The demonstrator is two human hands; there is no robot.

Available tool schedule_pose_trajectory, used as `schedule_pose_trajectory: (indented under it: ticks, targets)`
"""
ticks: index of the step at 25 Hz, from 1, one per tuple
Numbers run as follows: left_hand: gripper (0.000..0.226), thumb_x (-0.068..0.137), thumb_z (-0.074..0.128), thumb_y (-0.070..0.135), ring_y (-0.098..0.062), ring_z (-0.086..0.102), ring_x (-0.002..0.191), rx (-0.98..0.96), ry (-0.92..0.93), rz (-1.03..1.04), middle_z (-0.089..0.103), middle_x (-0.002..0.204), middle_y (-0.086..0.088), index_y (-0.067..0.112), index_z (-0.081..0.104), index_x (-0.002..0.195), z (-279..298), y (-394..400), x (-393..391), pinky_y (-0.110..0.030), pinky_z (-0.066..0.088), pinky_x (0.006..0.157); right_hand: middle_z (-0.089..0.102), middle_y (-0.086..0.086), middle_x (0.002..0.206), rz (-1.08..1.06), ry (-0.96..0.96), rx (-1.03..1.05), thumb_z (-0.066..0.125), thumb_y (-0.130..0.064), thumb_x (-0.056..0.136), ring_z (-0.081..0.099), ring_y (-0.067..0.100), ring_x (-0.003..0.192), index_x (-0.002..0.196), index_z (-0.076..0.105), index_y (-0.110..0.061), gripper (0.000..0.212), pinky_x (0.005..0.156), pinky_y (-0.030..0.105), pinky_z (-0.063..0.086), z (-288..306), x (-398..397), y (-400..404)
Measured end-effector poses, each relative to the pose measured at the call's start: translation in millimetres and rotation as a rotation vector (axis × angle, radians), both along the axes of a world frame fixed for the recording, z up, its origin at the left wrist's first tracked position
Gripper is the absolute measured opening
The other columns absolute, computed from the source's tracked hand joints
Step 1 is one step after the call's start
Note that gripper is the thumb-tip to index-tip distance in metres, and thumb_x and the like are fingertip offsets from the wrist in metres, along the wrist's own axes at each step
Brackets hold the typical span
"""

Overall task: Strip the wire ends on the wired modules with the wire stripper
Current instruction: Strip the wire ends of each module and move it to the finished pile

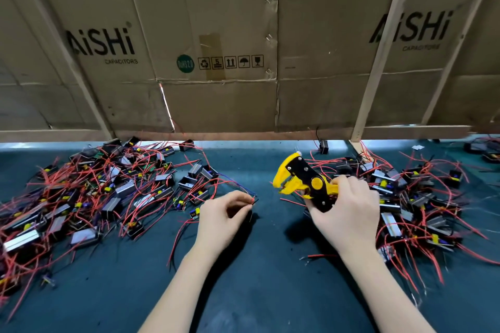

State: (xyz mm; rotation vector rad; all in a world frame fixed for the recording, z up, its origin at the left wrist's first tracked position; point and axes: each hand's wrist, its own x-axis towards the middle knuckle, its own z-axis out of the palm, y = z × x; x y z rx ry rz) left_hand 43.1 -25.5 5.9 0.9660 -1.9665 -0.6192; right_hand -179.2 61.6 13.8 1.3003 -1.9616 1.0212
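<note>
— Head camera, looking down: the wire stripper [305,184] is being held just above the dark green mat [257,292], right of centre, with its yellow jaws standing apart and pointing left.

— And how is it being gripped?

— It is being clasped by the right hand [349,213], whose fingers are curled round the black and yellow handles. Across a small gap, the red wire ends [253,200] are being pinched between thumb and forefinger of the left hand [221,216], and they are being pointed toward the open jaws without touching them.

— Which module are those wires being led from?

— That cannot be told; they are being lost in the tangle.

— What is being seen around the hands?

— A big heap of wired modules [89,197], black cases and red leads all knotted, is being shown at left. A second heap [411,197] is being shown at right, just behind the right hand. Flattened cardboard sheets [216,35] printed AiSHi are being propped up along the far edge of the mat.
</note>
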Motion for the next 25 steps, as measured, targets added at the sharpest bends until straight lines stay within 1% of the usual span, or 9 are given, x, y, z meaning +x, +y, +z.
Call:
schedule_pose_trajectory:
  ticks: [2, 4, 7, 11, 15, 16, 18, 20, 25]
  targets:
    - [0.013, 0.081, 0.074, 0.006, 0.006, 0.067, 0.076, -0.059, -0.019, 0.015, 0.073, 0.083, 0.017, 0.018, 0.074, 0.088, -1.8, 2.6, -0.1, -0.014, 0.051, 0.079, 0.056, 0.011, 0.072, -0.065, 0.041, 0.068, 0.080, -0.049, 0.064, 0.054, 0.034, 0.070, 0.075, 0.056, -0.005, 0.051, 0.065, 0.041, 0.039, -1.5, 0.8, -2.9]
    - [0.013, 0.081, 0.074, 0.006, 0.002, 0.066, 0.077, -0.069, -0.014, -0.020, 0.071, 0.085, 0.017, 0.017, 0.073, 0.088, -2.0, 4.5, -0.5, -0.018, 0.051, 0.078, 0.056, 0.012, 0.072, -0.085, 0.063, 0.101, 0.085, -0.047, 0.061, 0.054, 0.034, 0.070, 0.074, 0.055, -0.004, 0.053, 0.065, 0.041, 0.039, -0.6, 0.9, -4.5]
    - [0.010, 0.084, 0.073, 0.005, -0.004, 0.066, 0.075, 0.011, 0.030, -0.112, 0.071, 0.081, 0.016, 0.015, 0.072, 0.086, -2.4, 5.8, -1.5, -0.021, 0.052, 0.075, 0.055, 0.010, 0.070, -0.085, 0.112, 0.107, 0.084, -0.048, 0.057, 0.053, 0.033, 0.070, 0.073, 0.054, -0.006, 0.054, 0.066, 0.041, 0.038, -0.6, 6.1, -4.5]
    - [0.010, 0.085, 0.072, 0.006, -0.007, 0.065, 0.074, 0.084, 0.057, -0.158, 0.072, 0.080, 0.011, 0.015, 0.072, 0.085, -2.4, 6.4, -1.1, -0.025, 0.053, 0.075, 0.056, 0.010, 0.071, -0.100, 0.197, 0.183, 0.084, -0.048, 0.053, 0.054, 0.032, 0.071, 0.074, 0.055, -0.007, 0.054, 0.066, 0.040, 0.037, -2.0, 12.9, -4.7]
    - [0.011, 0.084, 0.075, 0.009, -0.007, 0.068, 0.079, 0.134, 0.078, -0.177, 0.073, 0.081, 0.011, 0.019, 0.072, 0.087, -2.2, 7.0, -1.3, -0.026, 0.052, 0.082, 0.059, 0.011, 0.075, -0.096, 0.211, 0.261, 0.085, -0.049, 0.054, 0.056, 0.033, 0.076, 0.077, 0.059, -0.006, 0.055, 0.070, 0.041, 0.040, -2.3, 17.5, -6.8]
    - [0.014, 0.083, 0.076, 0.011, -0.008, 0.068, 0.080, 0.141, 0.075, -0.174, 0.074, 0.080, 0.012, 0.022, 0.069, 0.089, -2.7, 7.2, -1.7, -0.024, 0.050, 0.084, 0.060, 0.011, 0.076, -0.091, 0.212, 0.264, 0.085, -0.049, 0.054, 0.056, 0.032, 0.076, 0.077, 0.059, -0.007, 0.055, 0.070, 0.041, 0.040, -2.2, 18.9, -7.6]
    - [0.025, 0.082, 0.076, 0.017, -0.007, 0.065, 0.081, 0.181, 0.079, -0.151, 0.075, 0.079, 0.013, 0.026, 0.056, 0.092, -3.2, 7.9, -2.0, -0.022, 0.044, 0.086, 0.060, 0.011, 0.076, -0.081, 0.219, 0.274, 0.086, -0.050, 0.052, 0.056, 0.032, 0.076, 0.079, 0.061, -0.006, 0.057, 0.070, 0.041, 0.041, -1.9, 20.8, -8.7]
    - [0.030, 0.083, 0.076, 0.017, -0.008, 0.064, 0.080, 0.226, 0.106, -0.144, 0.075, 0.079, 0.011, 0.025, 0.048, 0.091, -4.0, 7.0, -2.0, -0.027, 0.044, 0.087, 0.061, 0.011, 0.076, -0.071, 0.229, 0.289, 0.087, -0.050, 0.051, 0.057, 0.032, 0.076, 0.079, 0.062, -0.006, 0.058, 0.070, 0.041, 0.042, -1.9, 21.1, -8.8]
    - [0.030, 0.083, 0.076, 0.015, -0.012, 0.063, 0.075, 0.271, 0.135, -0.173, 0.075, 0.077, 0.004, 0.022, 0.047, 0.088, -5.0, 4.8, -1.4, -0.040, 0.048, 0.087, 0.062, 0.010, 0.074, -0.053, 0.222, 0.275, 0.086, -0.048, 0.053, 0.058, 0.032, 0.075, 0.076, 0.060, -0.008, 0.053, 0.070, 0.041, 0.043, -4.0, 18.7, -7.2]
